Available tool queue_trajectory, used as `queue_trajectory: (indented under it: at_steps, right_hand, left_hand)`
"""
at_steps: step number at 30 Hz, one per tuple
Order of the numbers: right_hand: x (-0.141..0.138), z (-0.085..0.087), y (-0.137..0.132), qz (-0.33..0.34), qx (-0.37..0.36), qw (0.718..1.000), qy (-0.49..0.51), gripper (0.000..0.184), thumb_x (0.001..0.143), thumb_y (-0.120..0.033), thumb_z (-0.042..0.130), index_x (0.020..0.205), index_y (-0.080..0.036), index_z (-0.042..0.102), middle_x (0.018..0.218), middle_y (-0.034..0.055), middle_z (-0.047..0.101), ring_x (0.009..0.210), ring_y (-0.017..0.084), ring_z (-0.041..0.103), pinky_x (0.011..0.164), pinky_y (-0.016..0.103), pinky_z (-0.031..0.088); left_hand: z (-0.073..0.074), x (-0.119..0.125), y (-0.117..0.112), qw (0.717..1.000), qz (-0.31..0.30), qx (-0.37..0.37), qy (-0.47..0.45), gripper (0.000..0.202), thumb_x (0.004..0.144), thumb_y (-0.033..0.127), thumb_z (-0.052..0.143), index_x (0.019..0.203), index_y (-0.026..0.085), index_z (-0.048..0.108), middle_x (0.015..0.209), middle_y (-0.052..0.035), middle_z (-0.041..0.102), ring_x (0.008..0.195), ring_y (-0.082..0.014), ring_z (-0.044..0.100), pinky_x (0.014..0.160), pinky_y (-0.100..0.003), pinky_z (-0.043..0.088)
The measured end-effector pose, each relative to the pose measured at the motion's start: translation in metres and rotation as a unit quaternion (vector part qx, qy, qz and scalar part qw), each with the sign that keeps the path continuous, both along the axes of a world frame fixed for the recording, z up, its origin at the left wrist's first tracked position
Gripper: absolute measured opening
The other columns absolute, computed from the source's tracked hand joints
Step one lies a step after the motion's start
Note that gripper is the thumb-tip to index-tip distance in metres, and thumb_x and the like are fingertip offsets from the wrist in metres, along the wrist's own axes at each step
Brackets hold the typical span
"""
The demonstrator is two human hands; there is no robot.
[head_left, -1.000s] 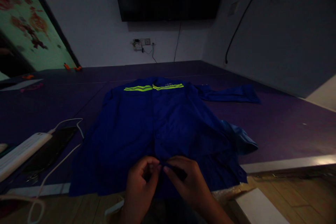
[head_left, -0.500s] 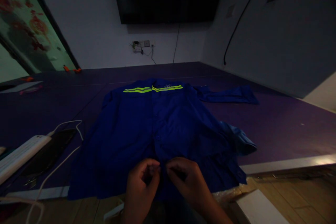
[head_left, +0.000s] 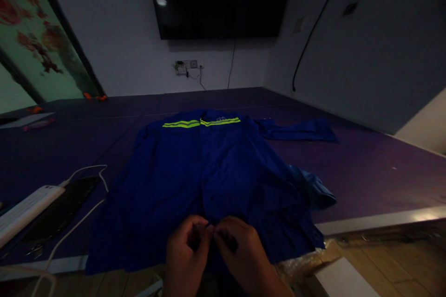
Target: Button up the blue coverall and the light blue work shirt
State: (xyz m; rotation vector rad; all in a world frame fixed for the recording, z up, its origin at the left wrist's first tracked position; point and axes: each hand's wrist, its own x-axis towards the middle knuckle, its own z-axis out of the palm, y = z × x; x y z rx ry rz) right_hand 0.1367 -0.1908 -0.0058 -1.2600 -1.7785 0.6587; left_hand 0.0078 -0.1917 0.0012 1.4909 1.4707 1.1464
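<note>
A dark blue work jacket (head_left: 209,176) with yellow-green reflective stripes (head_left: 200,123) lies spread on a purple platform (head_left: 365,171), collar end far from me. My left hand (head_left: 184,253) and my right hand (head_left: 240,255) meet at the jacket's near hem, on the front opening. Both hands have curled fingers pinching the fabric edge, fingertips touching each other. One sleeve (head_left: 296,130) stretches out to the far right; a lighter blue fold (head_left: 313,190) bunches at the right side.
A white power strip (head_left: 26,211) with a white cable (head_left: 80,209) and a dark phone (head_left: 62,209) lie at the left. A dark screen (head_left: 219,0) hangs on the far wall above a socket (head_left: 188,65). The platform's pale edge (head_left: 379,220) drops to wooden flooring (head_left: 400,264).
My view has tilted slightly, so the jacket sits a little lower in the picture. Both hands have drawn closer together at the hem, still pinching the fabric.
</note>
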Motion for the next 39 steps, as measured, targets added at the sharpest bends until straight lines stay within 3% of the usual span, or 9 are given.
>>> queue_trajectory:
  at_steps: [11, 15, 23, 30, 35, 39]
  right_hand:
    - [-0.007, -0.021, -0.003, -0.037, 0.133, 0.990, -0.006, 0.019, 0.078, -0.013, 0.046, 0.076, -0.019, 0.064, 0.076, 0.0041, 0.066, 0.064, 0.011, 0.061, 0.060, 0.019, 0.048]
    - [-0.008, -0.020, -0.001, -0.043, 0.141, 0.989, -0.007, 0.022, 0.080, -0.013, 0.042, 0.076, -0.019, 0.063, 0.073, 0.0043, 0.066, 0.062, 0.011, 0.060, 0.059, 0.020, 0.047]
    - [-0.004, -0.005, 0.007, -0.046, -0.047, 0.992, 0.107, 0.018, 0.075, -0.022, 0.048, 0.065, -0.015, 0.062, 0.064, 0.0032, 0.061, 0.060, 0.012, 0.055, 0.056, 0.021, 0.040]
    - [0.004, 0.000, 0.025, -0.001, -0.251, 0.935, 0.249, 0.018, 0.062, -0.029, 0.055, 0.057, -0.012, 0.059, 0.046, -0.0020, 0.050, 0.040, 0.007, 0.042, 0.041, 0.020, 0.030]
    - [0.007, 0.002, 0.024, 0.027, -0.276, 0.924, 0.265, 0.024, 0.059, -0.036, 0.058, 0.057, -0.012, 0.057, 0.044, -0.0021, 0.051, 0.037, 0.007, 0.043, 0.040, 0.020, 0.032]
    - [0.015, 0.005, 0.025, 0.023, -0.260, 0.931, 0.255, 0.038, 0.062, -0.049, 0.057, 0.059, -0.011, 0.058, 0.048, 0.0012, 0.055, 0.039, 0.008, 0.048, 0.041, 0.021, 0.037]
  left_hand:
    - [-0.006, 0.000, 0.005, 0.999, 0.038, 0.023, -0.019, 0.020, 0.070, 0.036, 0.057, 0.070, 0.016, 0.057, 0.063, -0.0014, 0.061, 0.061, -0.0147, 0.059, 0.056, -0.021, 0.047]
    - [-0.009, 0.002, 0.009, 0.998, 0.045, 0.026, -0.040, 0.022, 0.070, 0.038, 0.058, 0.072, 0.016, 0.057, 0.065, -0.0024, 0.061, 0.063, -0.0152, 0.059, 0.058, -0.022, 0.047]
    - [-0.016, 0.004, 0.011, 0.996, 0.062, 0.071, -0.009, 0.024, 0.072, 0.039, 0.055, 0.077, 0.016, 0.059, 0.071, -0.0042, 0.064, 0.067, -0.0160, 0.061, 0.061, -0.023, 0.049]
    - [-0.023, 0.006, 0.011, 0.983, 0.052, 0.169, 0.052, 0.023, 0.076, 0.038, 0.049, 0.075, 0.018, 0.061, 0.072, -0.0045, 0.065, 0.067, -0.0162, 0.061, 0.063, -0.025, 0.051]
    - [-0.019, 0.004, 0.008, 0.983, 0.039, 0.165, 0.065, 0.023, 0.076, 0.039, 0.050, 0.078, 0.018, 0.060, 0.074, -0.0051, 0.065, 0.068, -0.0162, 0.062, 0.063, -0.025, 0.051]
    - [-0.005, -0.009, 0.012, 0.981, 0.080, 0.160, 0.071, 0.026, 0.074, 0.042, 0.052, 0.079, 0.017, 0.060, 0.076, -0.0058, 0.065, 0.071, -0.0175, 0.061, 0.064, -0.026, 0.050]
